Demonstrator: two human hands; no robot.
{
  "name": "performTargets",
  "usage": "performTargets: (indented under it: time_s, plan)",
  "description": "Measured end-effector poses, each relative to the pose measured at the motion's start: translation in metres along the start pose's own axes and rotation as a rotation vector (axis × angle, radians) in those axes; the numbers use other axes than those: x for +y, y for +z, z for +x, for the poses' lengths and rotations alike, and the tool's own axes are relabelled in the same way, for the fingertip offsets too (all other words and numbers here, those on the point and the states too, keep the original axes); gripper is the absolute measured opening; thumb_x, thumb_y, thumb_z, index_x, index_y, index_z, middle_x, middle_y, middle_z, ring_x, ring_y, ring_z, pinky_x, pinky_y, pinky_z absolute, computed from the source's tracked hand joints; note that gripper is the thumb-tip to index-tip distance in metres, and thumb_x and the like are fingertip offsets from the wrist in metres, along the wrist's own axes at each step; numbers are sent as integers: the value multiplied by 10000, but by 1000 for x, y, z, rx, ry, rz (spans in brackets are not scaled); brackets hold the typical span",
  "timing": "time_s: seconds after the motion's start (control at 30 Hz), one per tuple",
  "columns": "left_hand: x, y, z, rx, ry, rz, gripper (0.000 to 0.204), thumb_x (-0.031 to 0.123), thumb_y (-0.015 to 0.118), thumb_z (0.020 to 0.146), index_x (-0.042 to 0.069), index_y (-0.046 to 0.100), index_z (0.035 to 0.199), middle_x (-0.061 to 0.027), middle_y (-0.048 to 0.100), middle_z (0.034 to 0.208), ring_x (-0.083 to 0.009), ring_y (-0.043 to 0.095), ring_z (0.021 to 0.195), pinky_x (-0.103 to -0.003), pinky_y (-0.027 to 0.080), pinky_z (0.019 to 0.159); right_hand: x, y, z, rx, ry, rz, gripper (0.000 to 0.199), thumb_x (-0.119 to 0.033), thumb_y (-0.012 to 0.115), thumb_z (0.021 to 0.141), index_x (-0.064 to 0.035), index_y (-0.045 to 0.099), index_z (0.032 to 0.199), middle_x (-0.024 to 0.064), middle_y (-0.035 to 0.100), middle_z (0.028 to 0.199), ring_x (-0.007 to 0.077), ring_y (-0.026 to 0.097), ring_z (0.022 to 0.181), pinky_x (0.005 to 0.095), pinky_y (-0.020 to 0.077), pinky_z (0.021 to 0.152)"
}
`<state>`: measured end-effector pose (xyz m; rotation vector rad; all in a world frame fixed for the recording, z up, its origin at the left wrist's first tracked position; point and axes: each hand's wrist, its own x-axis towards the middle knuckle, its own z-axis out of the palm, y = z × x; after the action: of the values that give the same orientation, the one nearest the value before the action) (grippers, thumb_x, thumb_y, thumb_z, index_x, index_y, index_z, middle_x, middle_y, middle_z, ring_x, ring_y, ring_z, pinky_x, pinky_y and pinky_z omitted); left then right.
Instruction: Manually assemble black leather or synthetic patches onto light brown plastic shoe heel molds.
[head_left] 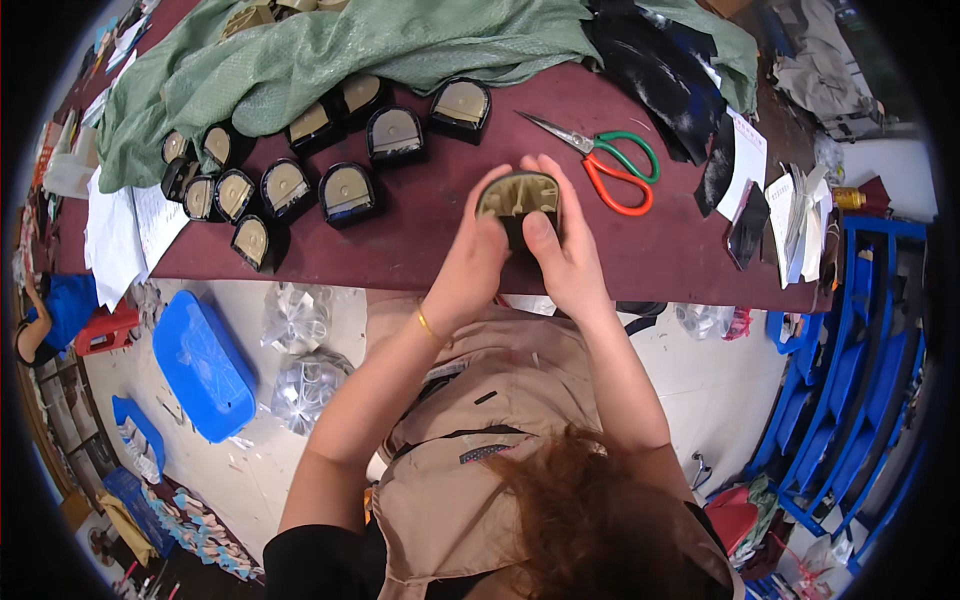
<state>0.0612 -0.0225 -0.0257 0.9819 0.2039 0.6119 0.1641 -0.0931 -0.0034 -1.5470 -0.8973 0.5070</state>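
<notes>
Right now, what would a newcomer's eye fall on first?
Likely the scissors, one handle red, one green, on the maroon table right of the right hand. Then the rounded piece held between that hand and the left hand, and the green sheet spread over the table's far side.

The bare left forearm and right forearm slant inward from spread, bent elbows, bringing the wrists near each other. The left hand and right hand face one another, cupped in a shared grip, fingers pointing away from the body, right thumb extended in front.
</notes>
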Motion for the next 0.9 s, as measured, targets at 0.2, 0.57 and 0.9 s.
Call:
performTargets:
  time_s: [0.2,0.57,0.9]
  plan:
    - [-12,-1,10,350,73,280,458,192,525,925,61,381,1339,-66,527,1149,-133,509,1027,-267,414,917,2,10,3,-86,262,248,624,-295,534,930,5,302,1426,149,451,1347,217,429,1254,343,331,1041]
    - [-16,-7,8,283,131,404,552,329,596,861,6,436,1280,-108,578,1117,-174,561,1004,-304,448,891,6,-8,8,-223,408,688,487,-203,441,955,7,366,1388,101,404,1411,199,401,1288,317,281,1082]
    - [-7,-11,9,297,-18,200,489,344,556,896,-28,520,1210,-78,620,1057,-131,564,955,-281,459,862,-3,-11,8,-316,-309,-651,741,-514,645,802,49,500,1262,222,458,1370,320,351,1356,504,169,1103]
